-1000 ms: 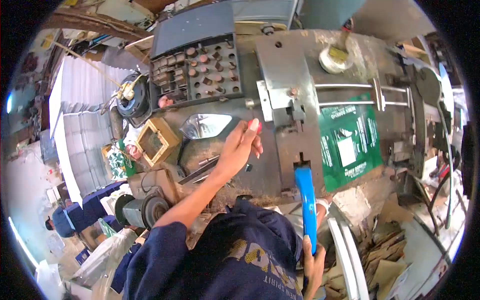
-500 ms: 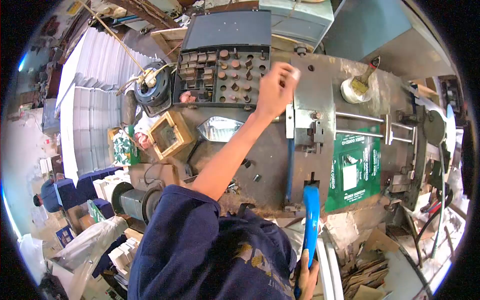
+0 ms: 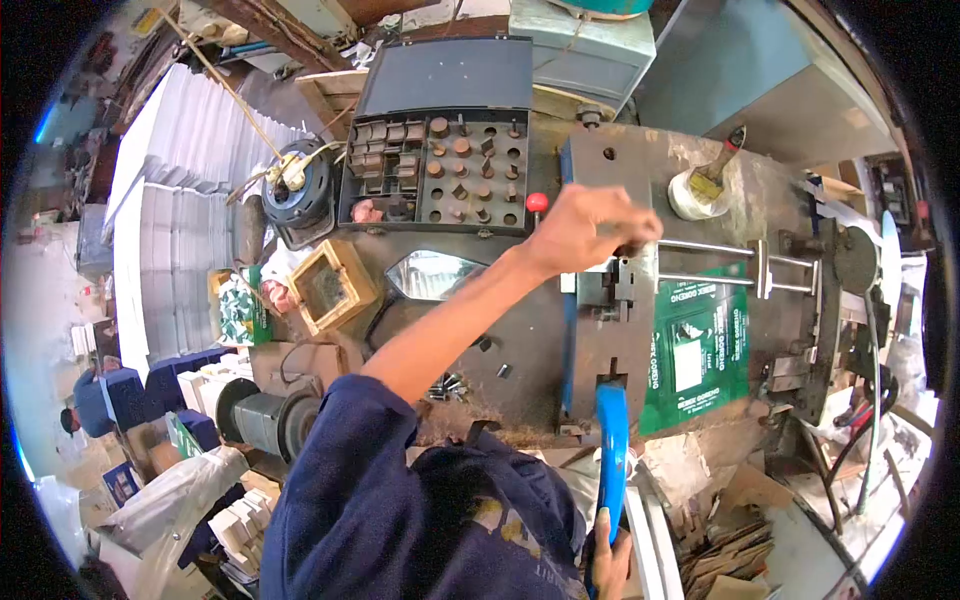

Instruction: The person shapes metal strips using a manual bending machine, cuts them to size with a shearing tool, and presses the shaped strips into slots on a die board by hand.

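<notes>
My left hand [image 3: 597,232] is over the metal press block [image 3: 610,290], its fingers curled down and slightly blurred. Its fingertips meet at a small dark part on top of the block, and what they pinch is hidden. Just left of this hand, a red ball knob [image 3: 537,202] stands up. Low in the view, my right hand [image 3: 610,560] is wrapped around a curved blue handle [image 3: 612,440], which reaches up to the machine's near end. Two steel guide rods [image 3: 705,280] run right from the block, above a green printed sheet [image 3: 695,350].
An open case [image 3: 435,225] of punches and dies lies at the back. Nearby are a wooden box [image 3: 335,285], a mirror [image 3: 432,275], and a white pot [image 3: 697,197] holding a brush [image 3: 722,160]. Paper stacks [image 3: 185,230] stand at left. Small metal bits [image 3: 448,387] lie on the bench.
My left hand has moved right and down from beside the case onto the block, uncovering the red knob. My right hand stays on the blue handle. The view has shifted slightly.
</notes>
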Available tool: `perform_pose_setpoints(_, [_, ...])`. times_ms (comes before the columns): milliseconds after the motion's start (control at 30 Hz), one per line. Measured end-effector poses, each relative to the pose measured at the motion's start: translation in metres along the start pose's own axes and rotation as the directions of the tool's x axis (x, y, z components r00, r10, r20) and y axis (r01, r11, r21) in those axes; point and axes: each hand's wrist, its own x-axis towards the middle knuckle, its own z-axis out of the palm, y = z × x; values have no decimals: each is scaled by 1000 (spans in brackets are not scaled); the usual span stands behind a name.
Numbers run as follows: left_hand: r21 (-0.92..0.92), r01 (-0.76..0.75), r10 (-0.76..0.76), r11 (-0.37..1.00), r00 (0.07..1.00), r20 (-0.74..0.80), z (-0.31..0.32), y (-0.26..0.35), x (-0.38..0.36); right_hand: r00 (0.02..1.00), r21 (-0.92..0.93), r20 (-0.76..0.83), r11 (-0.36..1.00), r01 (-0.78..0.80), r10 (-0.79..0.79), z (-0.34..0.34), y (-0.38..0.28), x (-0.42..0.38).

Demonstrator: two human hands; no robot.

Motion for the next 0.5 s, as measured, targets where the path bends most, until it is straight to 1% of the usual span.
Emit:
perform_pose_setpoints(33, [36,-30,32,999,998,-46,-6,27,10,995,44,95,999,-20,16,-9,-8,-4])
perform_pose_setpoints(100, [203,27,-48,979,994,101,-23,66,5,993,43,118,999,-10,5,-10,1,-2])
perform_pose_setpoints(133, [371,-12,-110,928,946,306,-35,73,-19,990,61,136,998,16,-24,-6,4,3])
perform_pose_setpoints(167, [518,-86,-214,851,844,492,-46,72,-53,996,9,71,998,60,-61,0,11,3])
perform_pose_setpoints(233, [673,19,-439,740,771,461,-64,28,-142,991,12,134,1000,-4,2,-10,-9,-3])
perform_pose_setpoints(300, [863,96,-737,496,572,360,-79,19,-176,988,4,156,1000,-12,12,-11,-11,-1])
perform_pose_setpoints(333, [863,100,-739,496,571,358,-85,19,-183,977,51,213,998,-40,28,-12,-8,3])
perform_pose_setpoints(367, [833,194,-713,518,636,295,-89,19,-188,963,97,265,993,-68,40,-13,-5,5])
perform_pose_setpoints(400, [791,280,-684,544,694,225,-90,18,-189,965,98,260,993,-66,38,-9,-1,6])
perform_pose_setpoints(433, [701,351,-625,620,761,172,-88,16,-168,974,83,223,995,-58,38,-5,4,7])
perform_pose_setpoints(467, [699,351,-622,623,764,171,-86,17,-147,982,66,186,997,-51,37,-4,6,8])
perform_pose_setpoints(500, [718,336,-384,610,918,-103,-86,18,-125,983,69,181,997,-46,33,-5,4,7])
